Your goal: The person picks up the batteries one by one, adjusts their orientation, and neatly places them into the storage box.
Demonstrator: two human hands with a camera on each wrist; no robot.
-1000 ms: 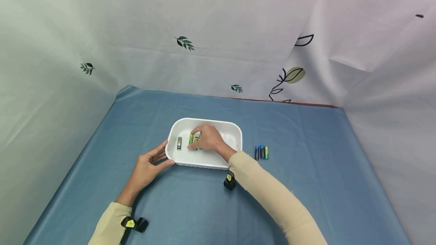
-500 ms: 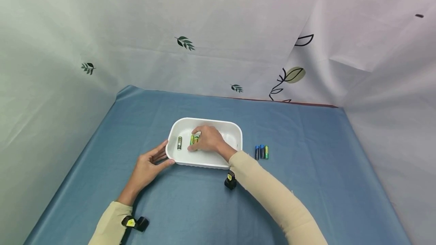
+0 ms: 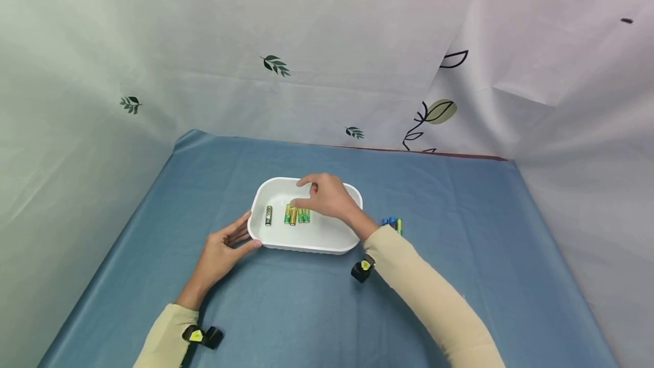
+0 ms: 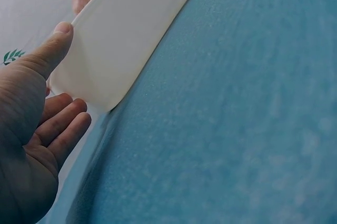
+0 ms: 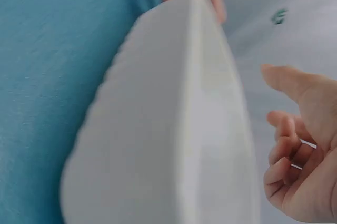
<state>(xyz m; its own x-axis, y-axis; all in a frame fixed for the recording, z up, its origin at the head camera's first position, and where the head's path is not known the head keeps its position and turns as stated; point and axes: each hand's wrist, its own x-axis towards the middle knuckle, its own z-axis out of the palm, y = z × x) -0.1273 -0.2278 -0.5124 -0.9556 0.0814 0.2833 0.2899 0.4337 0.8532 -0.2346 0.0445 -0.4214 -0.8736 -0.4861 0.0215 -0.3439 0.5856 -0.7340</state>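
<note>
A white tray (image 3: pixel 306 242) lies on the blue cloth. Inside it, a dark-labelled battery (image 3: pixel 268 215) lies alone at the left; several green-and-yellow batteries (image 3: pixel 293 216) form a row near the middle. My left hand (image 3: pixel 217 257) rests against the tray's left end, thumb at the near corner and index finger along the side. In the left wrist view, its thumb (image 4: pixel 55 45) touches the rim and the other fingers are relaxed. My right hand (image 3: pixel 329 195) hovers over the tray's far side, thumb and index finger apart, nothing between them. The right wrist view shows its other fingers bent.
Right of the tray, two blue-topped dark batteries (image 3: pixel 392 221) and a green one (image 3: pixel 399 226) stand side by side, partly hidden by my right sleeve (image 3: pixel 429 288). White leaf-printed fabric (image 3: pixel 317 72) surrounds the cloth-covered table (image 3: pixel 460 214).
My right hand has let go of the green-and-yellow batteries and lifted up and to the right, uncovering the row. My left hand stays at the tray's end.
</note>
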